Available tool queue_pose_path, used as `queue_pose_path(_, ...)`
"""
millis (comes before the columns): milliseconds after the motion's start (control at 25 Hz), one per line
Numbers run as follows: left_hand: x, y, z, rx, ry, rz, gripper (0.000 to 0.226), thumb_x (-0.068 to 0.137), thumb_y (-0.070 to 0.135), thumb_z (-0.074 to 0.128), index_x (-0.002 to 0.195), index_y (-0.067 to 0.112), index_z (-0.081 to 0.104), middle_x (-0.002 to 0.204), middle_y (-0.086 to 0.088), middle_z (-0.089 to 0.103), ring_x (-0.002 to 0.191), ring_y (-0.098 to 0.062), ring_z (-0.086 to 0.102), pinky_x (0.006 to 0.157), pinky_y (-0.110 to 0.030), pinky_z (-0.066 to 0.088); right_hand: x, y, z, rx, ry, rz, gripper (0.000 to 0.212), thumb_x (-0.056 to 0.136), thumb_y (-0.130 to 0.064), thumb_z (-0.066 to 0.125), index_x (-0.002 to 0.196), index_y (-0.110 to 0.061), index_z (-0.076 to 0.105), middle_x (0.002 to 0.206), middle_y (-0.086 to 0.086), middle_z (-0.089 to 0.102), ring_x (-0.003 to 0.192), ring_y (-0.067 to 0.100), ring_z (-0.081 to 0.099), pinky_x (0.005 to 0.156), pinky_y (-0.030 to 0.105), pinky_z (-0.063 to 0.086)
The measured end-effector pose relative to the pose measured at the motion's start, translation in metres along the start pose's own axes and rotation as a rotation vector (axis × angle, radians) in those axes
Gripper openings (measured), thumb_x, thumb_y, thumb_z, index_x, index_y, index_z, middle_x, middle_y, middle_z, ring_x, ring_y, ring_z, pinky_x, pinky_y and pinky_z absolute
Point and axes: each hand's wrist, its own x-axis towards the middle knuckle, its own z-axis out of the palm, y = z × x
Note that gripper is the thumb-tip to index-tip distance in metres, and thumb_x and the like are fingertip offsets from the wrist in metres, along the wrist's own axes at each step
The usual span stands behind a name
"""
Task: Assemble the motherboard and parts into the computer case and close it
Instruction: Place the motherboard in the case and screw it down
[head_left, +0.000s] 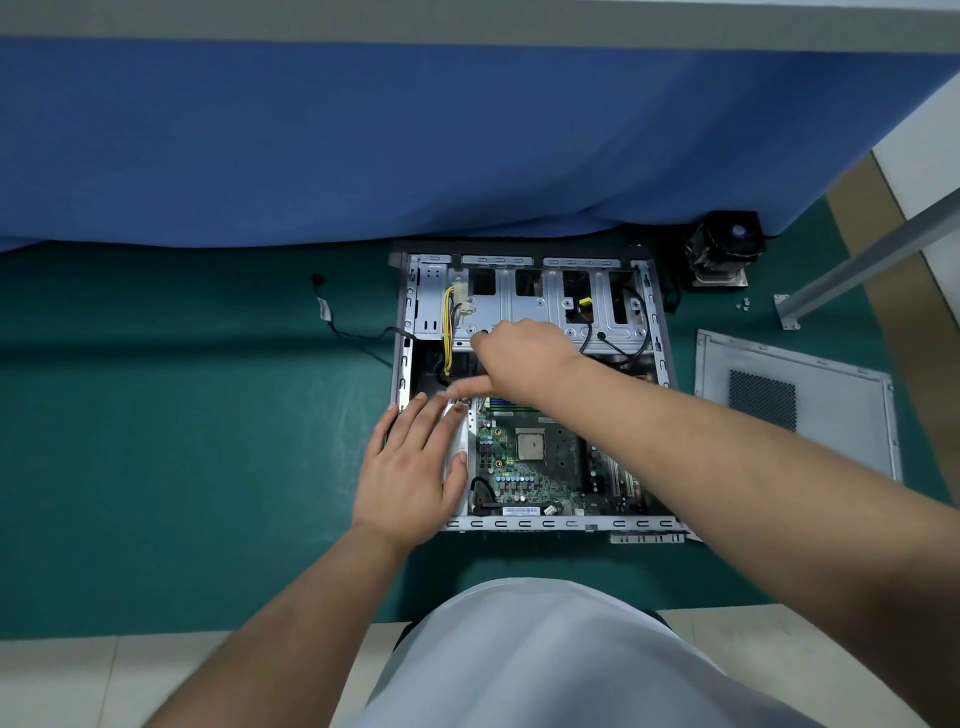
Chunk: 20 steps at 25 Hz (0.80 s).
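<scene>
The open computer case (657, 312) lies flat on the green mat. The green motherboard (545, 483) sits in its near half, with the CPU (530, 446) in the middle. My left hand (410, 467) rests flat on the case's left wall with straight fingers, touching a white strip there. My right hand (519, 358) reaches across the case to the bottom edge of the metal drive cage (524, 312). Its fingers are curled and its thumb points left. What the fingers hold is hidden.
Yellow and black wires (448, 322) hang in the case's far left. The CPU cooler (724, 249) stands beyond the case's right corner. The side panel (795, 400) lies on the right. Small screws (745, 304), a loose black cable (332, 317), a metal leg (857, 270) and blue cloth (363, 145) surround it.
</scene>
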Motion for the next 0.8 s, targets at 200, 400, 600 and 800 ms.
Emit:
queue_pose_path(200, 0.0, 0.0, -0.001, -0.003, -0.008, -0.008, 0.054, 0.098, 0.04, 0.045, 0.148, 0.021, 0.051, 0.156, 0.001, 0.047, 0.148, -0.021, 0.036, 0.125, -0.045, 0.02, -0.008, 0.006, 0.009, 0.028, 0.01, -0.093, 0.025, 0.102, -0.028, 0.056, 0.126, -0.023, 0.057, 0.107, 0.007, 0.059, 0.085, 0.03, 0.059, 0.062, 0.035, 0.042)
queue_pose_path(400, 0.0, 0.0, -0.001, 0.0, -0.009, -0.005, 0.053, 0.098, 0.039, 0.047, 0.148, 0.02, 0.052, 0.155, 0.0, 0.048, 0.148, -0.022, 0.037, 0.125, -0.046, 0.021, -0.004, 0.007, 0.005, 0.076, 0.019, -0.002, 0.055, 0.095, -0.058, 0.06, 0.132, -0.018, 0.051, 0.118, 0.009, 0.056, 0.092, 0.033, 0.062, 0.064, 0.037, 0.045)
queue_pose_path(600, 0.0, 0.001, -0.003, -0.004, -0.019, -0.008, 0.054, 0.098, 0.039, 0.046, 0.148, 0.02, 0.052, 0.155, 0.0, 0.047, 0.148, -0.022, 0.036, 0.124, -0.047, 0.022, -0.007, 0.0, 0.002, -0.007, 0.036, 0.038, 0.039, 0.104, -0.051, 0.047, 0.112, -0.017, 0.062, 0.096, 0.006, 0.061, 0.092, 0.032, 0.065, 0.063, 0.035, 0.041)
queue_pose_path(800, 0.002, 0.001, -0.002, -0.009, -0.008, -0.004, 0.054, 0.097, 0.039, 0.046, 0.147, 0.019, 0.053, 0.154, 0.0, 0.048, 0.147, -0.022, 0.038, 0.124, -0.046, 0.022, -0.011, 0.006, 0.006, 0.059, -0.058, -0.127, 0.044, 0.098, -0.023, 0.064, 0.14, -0.022, 0.05, 0.13, 0.009, 0.05, 0.097, 0.032, 0.063, 0.067, 0.037, 0.046)
